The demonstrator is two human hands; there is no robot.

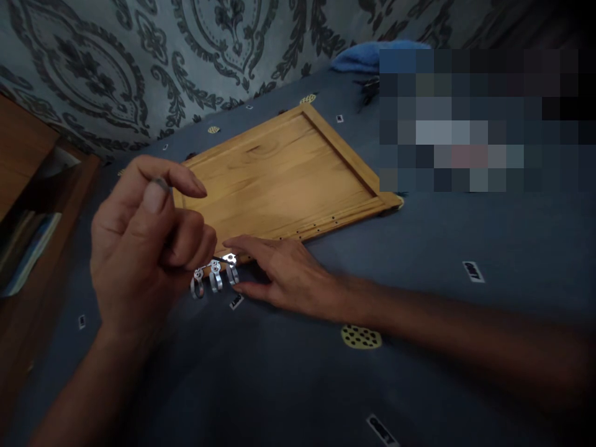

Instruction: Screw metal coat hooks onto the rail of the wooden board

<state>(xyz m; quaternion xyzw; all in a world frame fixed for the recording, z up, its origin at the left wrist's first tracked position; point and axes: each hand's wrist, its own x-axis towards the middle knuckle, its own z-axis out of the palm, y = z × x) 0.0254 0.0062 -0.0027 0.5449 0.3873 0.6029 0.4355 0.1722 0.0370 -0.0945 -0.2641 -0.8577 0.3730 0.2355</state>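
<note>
My left hand (149, 236) is closed around a slim tool, mostly hidden in the fist, which looks like a screwdriver (222, 260). Its thin dark shaft runs to the rightmost of three shiny metal hooks or clips (231, 261) at the near edge of a wooden panel (274, 167). Lying flat, the panel has a raised frame and a row of small dark holes along that edge. My right hand (291, 273) has its fingers on the panel edge and its thumb below, pinching around the rightmost hook.
A dark blue patterned sheet (465, 360) lies under the panel. A blue cloth (354, 57) is at the back, below a patterned curtain or wall (195, 56). Wooden furniture (28, 149) with books or papers stands at the left. A blurred-out patch covers the upper right.
</note>
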